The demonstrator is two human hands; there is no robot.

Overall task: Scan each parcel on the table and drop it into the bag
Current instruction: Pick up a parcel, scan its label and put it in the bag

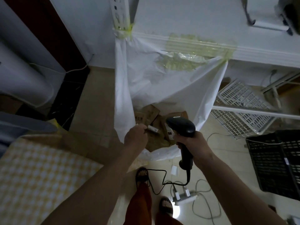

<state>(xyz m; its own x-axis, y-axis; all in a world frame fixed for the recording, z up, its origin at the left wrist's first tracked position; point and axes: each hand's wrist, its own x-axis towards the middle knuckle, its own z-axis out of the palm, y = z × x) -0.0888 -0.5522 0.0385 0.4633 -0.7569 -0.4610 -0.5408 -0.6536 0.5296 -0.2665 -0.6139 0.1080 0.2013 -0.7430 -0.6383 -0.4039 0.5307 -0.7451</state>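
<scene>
My left hand (135, 135) pinches a small brown parcel (153, 129) by its near end, fingers curled round it over the mouth of the white bag (162, 88). The parcel's long axis runs away from my left hand toward my right, its white label edge facing up. More brown parcels (150, 113) lie inside the bag just beyond it. My right hand (189, 142) grips the handle of the black barcode scanner (181, 125), whose head points toward my left hand, just beside the parcel.

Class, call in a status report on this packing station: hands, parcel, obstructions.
Left hand holds small parcel over open bag. Right hand grips scanner. Nothing blocking the drop.
</scene>
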